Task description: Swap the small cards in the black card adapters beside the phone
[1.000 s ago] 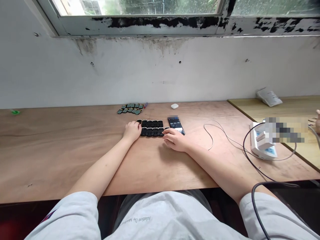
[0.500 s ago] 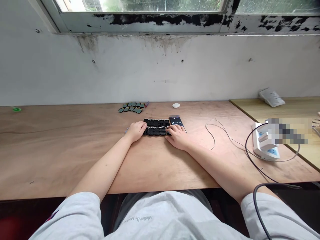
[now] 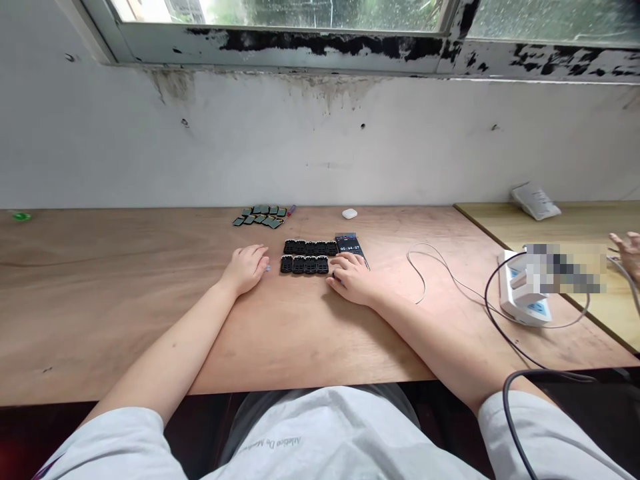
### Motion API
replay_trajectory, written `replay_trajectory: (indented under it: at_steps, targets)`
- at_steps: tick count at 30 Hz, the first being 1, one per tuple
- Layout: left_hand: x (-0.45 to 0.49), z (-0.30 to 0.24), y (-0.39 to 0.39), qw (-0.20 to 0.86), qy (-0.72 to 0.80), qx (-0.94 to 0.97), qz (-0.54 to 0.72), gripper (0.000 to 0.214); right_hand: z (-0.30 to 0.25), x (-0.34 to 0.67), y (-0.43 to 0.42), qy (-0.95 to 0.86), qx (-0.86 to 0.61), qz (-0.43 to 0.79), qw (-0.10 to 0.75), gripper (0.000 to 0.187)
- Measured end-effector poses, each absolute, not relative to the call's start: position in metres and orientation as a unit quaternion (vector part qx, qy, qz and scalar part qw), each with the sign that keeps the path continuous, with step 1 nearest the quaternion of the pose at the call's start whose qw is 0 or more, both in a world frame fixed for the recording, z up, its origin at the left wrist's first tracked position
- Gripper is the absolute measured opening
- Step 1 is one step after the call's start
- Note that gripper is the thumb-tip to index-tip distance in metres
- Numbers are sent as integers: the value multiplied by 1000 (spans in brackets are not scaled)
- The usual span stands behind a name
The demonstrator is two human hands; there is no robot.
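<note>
Hands: apart from each other, one at each side of the black pieces in the centre of the frame. The left hand (image 3: 245, 269) rests on the bench (image 3: 280, 333), just left of the rows, fingers together; a small bluish object (image 3: 268, 268) shows at its fingertips, and whether it is gripped I cannot tell. The right hand (image 3: 351, 277) lies curled at the right end of the lower row, partly over a dark piece (image 3: 337, 275); I cannot determine whether the fingers close on it.

Progress: the black pieces stand side by side in two rows, an upper row (image 3: 311, 247) and a lower row (image 3: 305, 265), with a narrow gap between. In my judgement the lining-up is largely done. Outstanding is the lower row's right end, where the piece under the right hand sits apart from its neighbours. The green cards (image 3: 260, 216) lie grouped separately, above and left of the rows; neither hand touches them, and none is seen on the black pieces.

Adjacent: a phone (image 3: 349, 247) showing 00:34:07, just beside the upper row's right end.
</note>
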State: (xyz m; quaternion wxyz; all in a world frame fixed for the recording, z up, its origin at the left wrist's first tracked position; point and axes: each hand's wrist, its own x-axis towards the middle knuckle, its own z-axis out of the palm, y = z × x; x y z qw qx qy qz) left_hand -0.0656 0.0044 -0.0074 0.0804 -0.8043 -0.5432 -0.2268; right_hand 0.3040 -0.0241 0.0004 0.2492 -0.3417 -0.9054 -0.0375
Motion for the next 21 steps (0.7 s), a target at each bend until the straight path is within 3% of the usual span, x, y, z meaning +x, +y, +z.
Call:
replay_trajectory:
  at_steps: [7, 12, 21]
  targets:
    - [-11, 8, -37, 87, -354, -908, -208, 36, 3, 297, -35, -957, -168, 62, 226, 17]
    - [38, 9, -56, 52, -250, -957, -137, 32, -2, 297, -35, -955, -167, 78, 230, 25]
    - [39, -3, -51, 58, -233, -946, -219, 28, -9, 295, -24, -930, -200, 142, 275, 16]
